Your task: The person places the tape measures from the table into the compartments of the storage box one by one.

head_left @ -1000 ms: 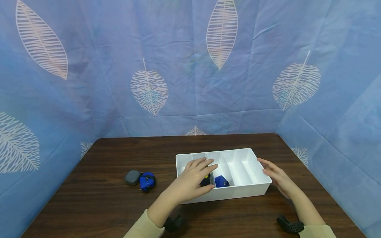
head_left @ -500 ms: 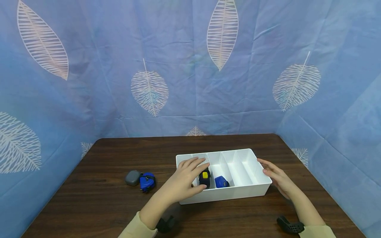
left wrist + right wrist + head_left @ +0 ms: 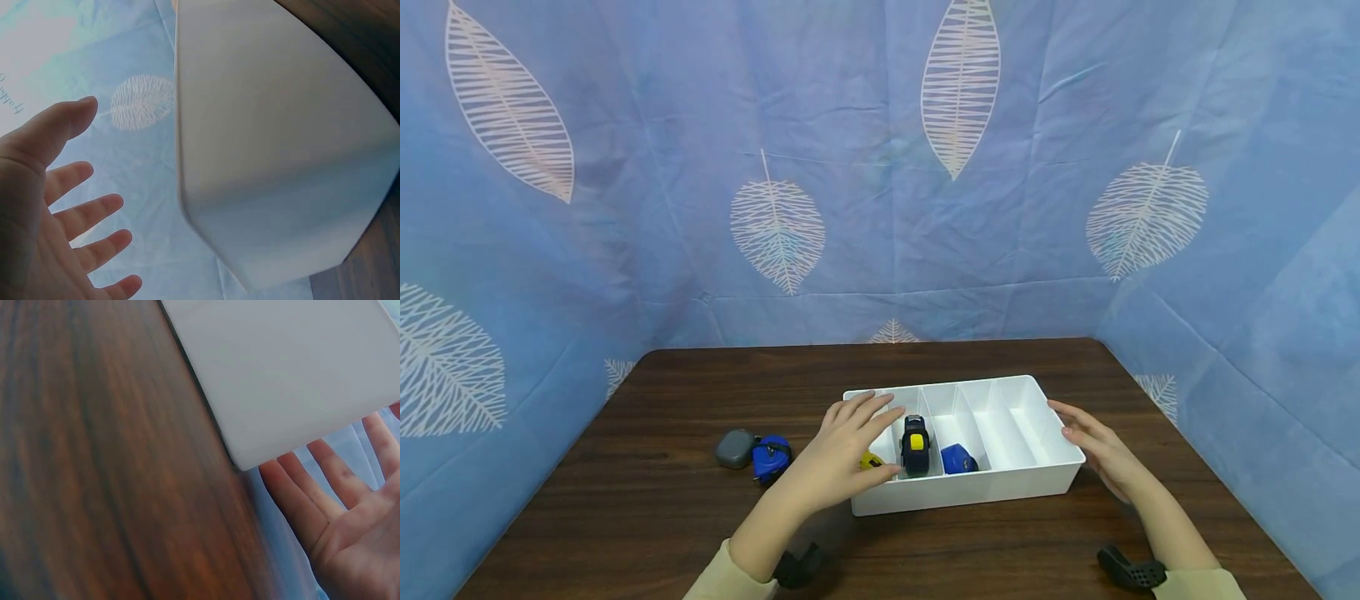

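A white compartment tray [image 3: 962,489] sits on the dark wooden table. Over its left end hovers my left hand [image 3: 838,460], fingers spread and holding nothing; the left wrist view shows this hand [image 3: 56,237] apart from the tray wall [image 3: 275,112]. Inside, a black tape measure [image 3: 915,450] with a yellow button lies in the second compartment from the left, and a blue angular object [image 3: 958,459] in the third. Something yellow [image 3: 870,460] shows in the leftmost compartment, mostly hidden by my left hand. At the tray's right end, my right hand [image 3: 1105,454] rests loosely extended fingers.
Left of the tray, a grey rounded object [image 3: 735,448] sits against a blue object with a black strap [image 3: 775,454], which my left hand nearly overlaps in the head view. A blue leaf-patterned cloth [image 3: 850,208] hangs behind the table.
My left hand has moved left across the tray, uncovering the black tape measure and part of the yellow thing. My right hand and the tray stay put.
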`<action>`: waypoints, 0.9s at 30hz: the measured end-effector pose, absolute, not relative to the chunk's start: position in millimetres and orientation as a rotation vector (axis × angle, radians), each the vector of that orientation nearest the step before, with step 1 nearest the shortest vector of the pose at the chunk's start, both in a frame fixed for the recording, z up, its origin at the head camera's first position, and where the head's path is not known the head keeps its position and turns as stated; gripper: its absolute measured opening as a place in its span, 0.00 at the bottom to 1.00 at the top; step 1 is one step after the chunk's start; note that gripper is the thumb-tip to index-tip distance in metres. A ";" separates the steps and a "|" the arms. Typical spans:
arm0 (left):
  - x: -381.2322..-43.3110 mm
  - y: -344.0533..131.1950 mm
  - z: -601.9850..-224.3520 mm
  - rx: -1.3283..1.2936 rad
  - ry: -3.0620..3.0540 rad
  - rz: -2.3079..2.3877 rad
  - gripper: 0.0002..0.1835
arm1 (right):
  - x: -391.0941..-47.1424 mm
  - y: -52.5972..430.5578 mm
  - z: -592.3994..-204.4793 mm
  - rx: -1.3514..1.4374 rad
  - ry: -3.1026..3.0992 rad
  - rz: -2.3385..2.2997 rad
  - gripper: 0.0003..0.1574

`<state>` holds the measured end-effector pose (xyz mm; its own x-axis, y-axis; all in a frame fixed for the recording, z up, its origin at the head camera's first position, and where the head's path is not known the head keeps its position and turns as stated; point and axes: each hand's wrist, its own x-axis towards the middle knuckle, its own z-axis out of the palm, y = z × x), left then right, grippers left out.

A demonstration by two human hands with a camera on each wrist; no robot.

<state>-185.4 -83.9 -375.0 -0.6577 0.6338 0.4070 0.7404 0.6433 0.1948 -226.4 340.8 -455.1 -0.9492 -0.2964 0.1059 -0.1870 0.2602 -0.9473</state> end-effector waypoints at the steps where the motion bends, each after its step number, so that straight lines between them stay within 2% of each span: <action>1: -185.2 -85.8 -375.1 -1.094 -2.566 -0.503 0.39 | -226.4 340.8 -455.2 -0.467 2.419 -1.796 0.33; 27: -186.5 -129.7 -378.9 -0.974 -2.575 -0.540 0.39 | -225.3 340.5 -456.1 -0.463 2.406 -1.811 0.32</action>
